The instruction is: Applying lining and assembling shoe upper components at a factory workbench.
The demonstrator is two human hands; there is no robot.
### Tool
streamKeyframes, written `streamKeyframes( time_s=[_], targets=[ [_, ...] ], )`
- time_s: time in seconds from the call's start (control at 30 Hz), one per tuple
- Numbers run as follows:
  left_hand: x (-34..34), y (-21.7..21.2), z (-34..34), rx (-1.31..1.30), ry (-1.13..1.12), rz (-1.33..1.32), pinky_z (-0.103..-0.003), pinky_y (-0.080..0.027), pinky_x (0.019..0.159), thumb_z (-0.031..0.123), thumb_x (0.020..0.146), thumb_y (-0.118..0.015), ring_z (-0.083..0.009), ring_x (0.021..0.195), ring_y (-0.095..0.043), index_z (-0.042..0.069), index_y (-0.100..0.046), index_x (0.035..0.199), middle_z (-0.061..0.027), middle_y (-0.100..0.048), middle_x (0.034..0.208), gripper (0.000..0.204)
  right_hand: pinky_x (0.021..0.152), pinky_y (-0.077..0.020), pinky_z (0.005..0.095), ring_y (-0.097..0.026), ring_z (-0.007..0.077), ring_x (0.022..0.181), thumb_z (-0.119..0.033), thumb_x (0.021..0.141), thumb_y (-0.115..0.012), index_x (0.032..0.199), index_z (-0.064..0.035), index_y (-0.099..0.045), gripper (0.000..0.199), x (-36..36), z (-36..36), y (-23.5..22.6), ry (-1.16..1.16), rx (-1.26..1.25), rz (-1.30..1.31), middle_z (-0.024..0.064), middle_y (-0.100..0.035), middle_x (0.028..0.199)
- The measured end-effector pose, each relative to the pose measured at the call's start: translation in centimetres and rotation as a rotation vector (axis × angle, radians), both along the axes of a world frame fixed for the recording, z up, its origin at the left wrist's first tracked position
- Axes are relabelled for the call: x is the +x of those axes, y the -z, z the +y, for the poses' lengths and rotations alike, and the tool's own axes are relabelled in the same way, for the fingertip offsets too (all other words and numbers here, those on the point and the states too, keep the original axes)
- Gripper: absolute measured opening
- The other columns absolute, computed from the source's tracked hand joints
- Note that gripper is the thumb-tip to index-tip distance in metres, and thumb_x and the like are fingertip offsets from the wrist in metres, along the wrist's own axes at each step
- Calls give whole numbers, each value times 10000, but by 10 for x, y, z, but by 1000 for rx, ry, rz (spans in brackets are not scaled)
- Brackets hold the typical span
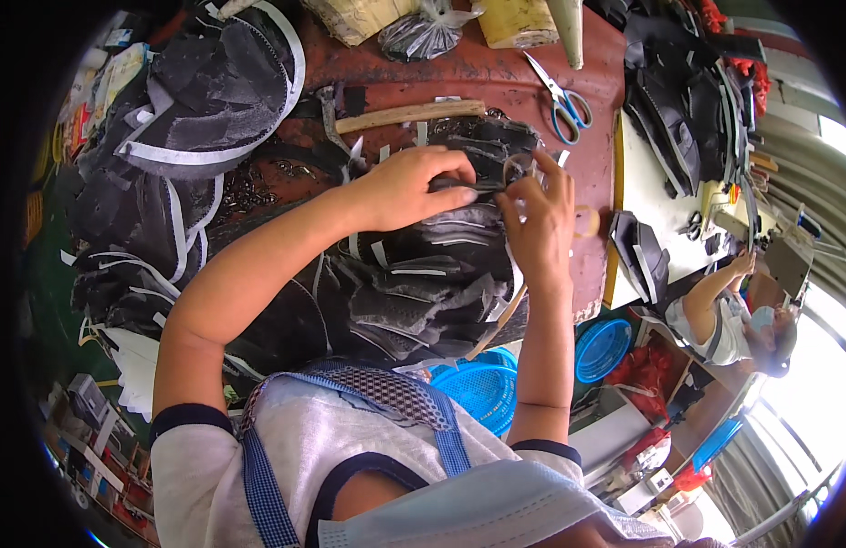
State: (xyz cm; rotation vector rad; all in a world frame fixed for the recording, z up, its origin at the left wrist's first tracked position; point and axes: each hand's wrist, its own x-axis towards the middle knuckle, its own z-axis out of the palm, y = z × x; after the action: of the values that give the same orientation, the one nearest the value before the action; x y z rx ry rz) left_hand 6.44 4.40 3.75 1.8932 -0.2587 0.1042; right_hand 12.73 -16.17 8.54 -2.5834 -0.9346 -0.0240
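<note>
The step in hand looks like working dark cloth (pixel 489 175) at the pile's middle on the table (pixel 592 87); its long axis seems to run left to right, though which end leads is unclear. The left hand (pixel 400 193) appears to pinch its edge, while the right hand (pixel 545 216) bends beside a clear ring (pixel 518 167), grip untellable; the next move calls for steady edges.

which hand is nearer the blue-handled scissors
The right. In the picture, the right hand is just below the blue-handled scissors, apart from them; the left hand is farther off, below and to their left.
</note>
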Motion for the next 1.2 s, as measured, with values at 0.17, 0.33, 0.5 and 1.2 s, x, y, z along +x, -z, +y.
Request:
streamKeyframes(
  time_s=[0.17, 0.33, 0.5, 1.2],
  targets=[
    [39, -10, -1, -72, 278, 434, -374, -461, 574, 284, 862, -698, -290, 573, -599, 20, -673, 729, -122, -610, 603, 297, 1016, -351, 475, -507, 333, 1181, -31, 673, -660, 724, -61, -616, 74, 10, -20, -14, 97, -89, -331, 130, -556, 1330],
    [35, 24, -16, 281, -62, 241, -369, -500, 778, 325, 762, -805, -285, 977, -631, 0, -629, 997, -139, -627, 1008, 438, 685, -558, 332, -702, 265, 894, 9, 870, -599, 674, 24, -551, 203, 46, -78, -53, 466, 761, 220, 218, -555, 1339],
    [30, 28, -25, 224, 14, 436, -426, -462, 942, 333, 711, -831, -352, 1182, -527, 53, -543, 1234, -182, -503, 1283, 660, 485, -386, 221, -470, 103, 491, -168, 988, -565, 940, -26, -605, 155, 68, -73, -38, 401, 1109, 874, 43, -597, 717],
    [16, 25, -25, 62, -156, 270, -464, -503, 686, 179, 868, -635, -394, 772, -649, 11, -664, 889, -201, -664, 778, 172, 697, -516, 413, -671, 341, 797, -270, 791, -779, 912, -16, -659, 306, 13, -24, 7, 204, -34, 258, 143, -690, 836]
  ],
)
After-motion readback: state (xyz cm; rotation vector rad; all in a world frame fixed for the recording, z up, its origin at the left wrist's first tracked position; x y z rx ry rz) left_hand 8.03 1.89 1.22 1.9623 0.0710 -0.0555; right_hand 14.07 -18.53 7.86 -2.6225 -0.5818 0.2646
